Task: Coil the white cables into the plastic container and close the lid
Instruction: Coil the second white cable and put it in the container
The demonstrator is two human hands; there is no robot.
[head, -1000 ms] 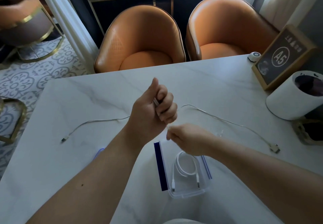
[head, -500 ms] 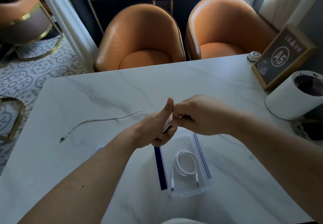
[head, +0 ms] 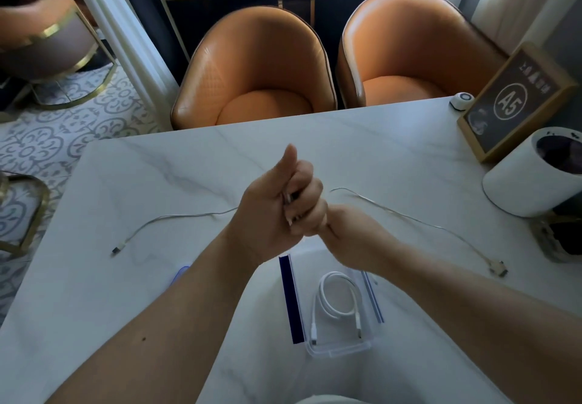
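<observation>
A white marble table [head: 378, 158] fills the frame. At lower centre stands a clear plastic container [head: 338, 345] with one coiled white cable [head: 337, 299] inside. At centre, the left hand [head: 277, 214] is clenched on a thin white cable [head: 419, 221]; the right hand [head: 349, 236] pinches it, touching the left.

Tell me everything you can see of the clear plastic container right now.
The plastic container is a small, clear, rectangular box with rounded corners, sitting open on the marble table just below the hands. A dark blue strip runs along its left side and a thinner blue one along its right. Inside lies one white cable, looped, with both plugs pointing toward the near wall. The right forearm hides its far end. Neither hand touches it.
</observation>
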